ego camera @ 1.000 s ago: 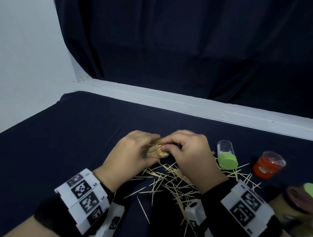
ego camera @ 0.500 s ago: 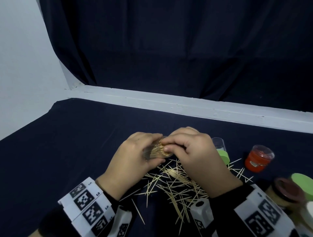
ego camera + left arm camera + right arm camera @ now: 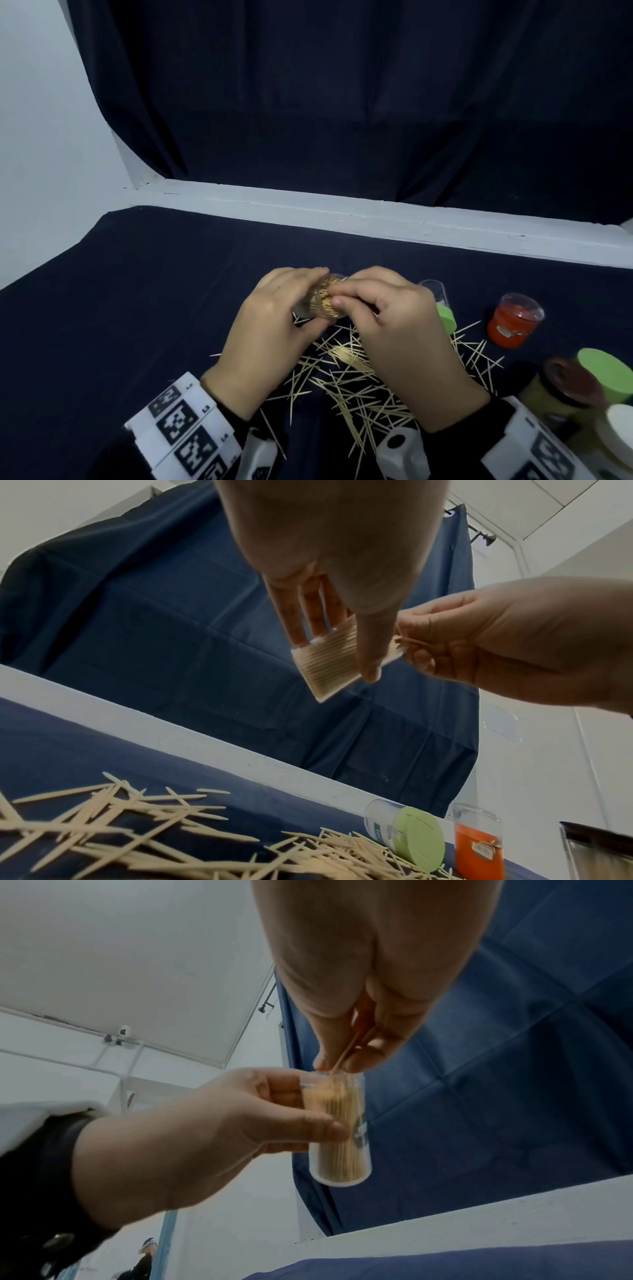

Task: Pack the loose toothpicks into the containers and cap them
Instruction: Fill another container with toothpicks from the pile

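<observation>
Left hand point(image 3: 270, 329): gripping one clear tube point(image 3: 337, 1123), packed with toothpicks.
Right hand point(image 3: 397, 329): pinching a few toothpicks point(image 3: 407, 642) at its mouth.
Bench point(image 3: 137, 308): one loose toothpick pile point(image 3: 349, 370).

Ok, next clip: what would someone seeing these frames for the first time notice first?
Most likely the two hands meeting mid-table: the left hand holds a clear container packed with toothpicks, while the right hand pinches a few more at its open mouth. Next, the scatter of loose toothpicks on the dark cloth under the hands, then the orange container standing to the right.
</observation>
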